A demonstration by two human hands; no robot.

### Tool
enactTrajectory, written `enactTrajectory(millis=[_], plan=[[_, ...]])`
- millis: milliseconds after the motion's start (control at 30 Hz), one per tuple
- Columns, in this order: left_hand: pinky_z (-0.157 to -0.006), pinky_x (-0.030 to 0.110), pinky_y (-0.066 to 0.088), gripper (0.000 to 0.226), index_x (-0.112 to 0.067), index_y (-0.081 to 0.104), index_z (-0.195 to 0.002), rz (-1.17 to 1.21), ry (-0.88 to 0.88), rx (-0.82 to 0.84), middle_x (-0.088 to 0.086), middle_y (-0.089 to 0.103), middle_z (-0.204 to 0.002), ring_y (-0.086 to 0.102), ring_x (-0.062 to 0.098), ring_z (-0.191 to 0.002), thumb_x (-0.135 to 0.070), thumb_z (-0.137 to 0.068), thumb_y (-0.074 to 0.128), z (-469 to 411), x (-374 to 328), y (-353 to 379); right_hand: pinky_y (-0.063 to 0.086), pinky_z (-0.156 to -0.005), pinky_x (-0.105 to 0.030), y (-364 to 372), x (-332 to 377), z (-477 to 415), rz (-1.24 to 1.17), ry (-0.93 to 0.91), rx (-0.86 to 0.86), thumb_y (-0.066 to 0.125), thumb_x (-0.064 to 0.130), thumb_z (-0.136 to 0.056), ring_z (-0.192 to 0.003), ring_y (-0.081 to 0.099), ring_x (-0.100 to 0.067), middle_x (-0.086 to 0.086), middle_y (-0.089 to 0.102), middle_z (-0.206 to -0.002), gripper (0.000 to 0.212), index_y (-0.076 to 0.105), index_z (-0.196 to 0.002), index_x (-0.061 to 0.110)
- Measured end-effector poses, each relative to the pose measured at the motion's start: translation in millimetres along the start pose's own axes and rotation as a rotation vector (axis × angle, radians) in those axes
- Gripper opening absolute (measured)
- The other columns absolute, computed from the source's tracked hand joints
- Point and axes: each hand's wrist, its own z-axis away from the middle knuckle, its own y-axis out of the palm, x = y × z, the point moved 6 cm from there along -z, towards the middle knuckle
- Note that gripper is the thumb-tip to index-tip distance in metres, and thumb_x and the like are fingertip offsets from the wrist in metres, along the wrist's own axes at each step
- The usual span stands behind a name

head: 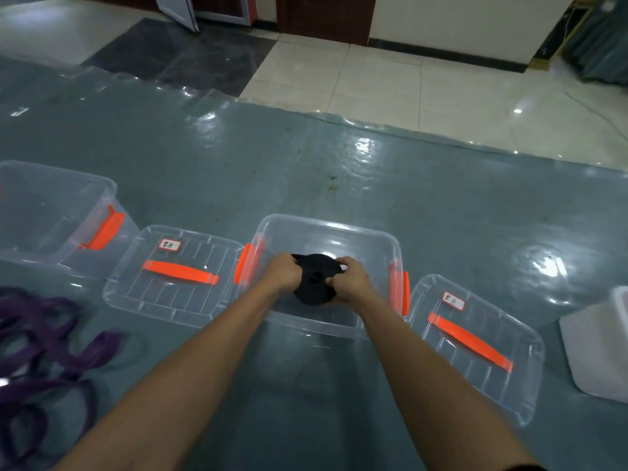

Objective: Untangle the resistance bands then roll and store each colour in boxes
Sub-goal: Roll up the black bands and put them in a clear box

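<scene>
Two white labels flank your hands: the first label (pixel 169 245) sits on the left lid (pixel 173 277), out past your left knuckles, and the second label (pixel 453 300) on the right lid (pixel 475 348), beyond your right wrist. Both carry dark characters too blurred to read. Between the lids stands the open clear box (pixel 326 226) with orange latches, and inside its rim you hold the rolled black band (pixel 314 278). Your left hand (pixel 283 271) curls its fingers round the roll's left edge, and your right hand (pixel 350 278) pinches the right edge, thumb on top. You cannot tell whether the roll touches the box floor. Well left of your fingers, the purple bands (pixel 44 338) lie tangled on the mat, near a second clear box (pixel 51 212).
</scene>
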Motion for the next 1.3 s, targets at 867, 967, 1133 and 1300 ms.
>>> enactTrajectory(millis=[867,967,1133,1300], plan=[[-0.084,0.044,0.056,0.026,-0.006,0.063,-0.114,-0.675,0.231,-0.002,0.016,0.064,-0.115,0.065,0.035,-0.097,-0.021,-0.094,0.056,21,-15,-4,0.053,-0.09,-0.039,-15,17,17,0.651,-0.375,-0.033,0.064,0.015,-0.088,-0.11,0.061,-0.029,-0.011,0.067,-0.117,0.037,0.06,-0.124,0.009],[-0.084,0.041,0.055,0.028,-0.007,0.065,-0.114,-0.627,0.228,0.002,0.014,0.067,-0.115,0.065,0.033,-0.099,-0.024,-0.096,0.055,38,-20,-11,0.051,-0.091,-0.036,-24,22,40,0.618,-0.451,-0.039,0.064,0.016,-0.089,-0.112,0.061,-0.027,-0.007,0.068,-0.12,0.036,0.063,-0.125,0.014],[-0.078,0.035,0.049,0.023,-0.009,0.068,-0.107,-0.508,0.299,-0.024,0.011,0.068,-0.107,0.063,0.031,-0.098,-0.024,-0.096,0.054,84,-28,-21,0.044,-0.082,-0.025,-36,30,96,0.515,-0.624,-0.082,0.061,0.012,-0.09,-0.103,0.064,-0.022,-0.004,0.071,-0.118,0.034,0.066,-0.123,0.017],[-0.08,0.035,0.051,0.019,-0.018,0.07,-0.105,-0.445,0.411,-0.152,0.004,0.071,-0.107,0.065,0.027,-0.101,-0.027,-0.095,0.056,146,-21,-27,0.047,-0.093,-0.029,-45,23,144,0.507,-0.711,-0.103,0.061,0.016,-0.093,-0.113,0.063,-0.022,-0.001,0.068,-0.128,0.039,0.063,-0.132,0.018]])
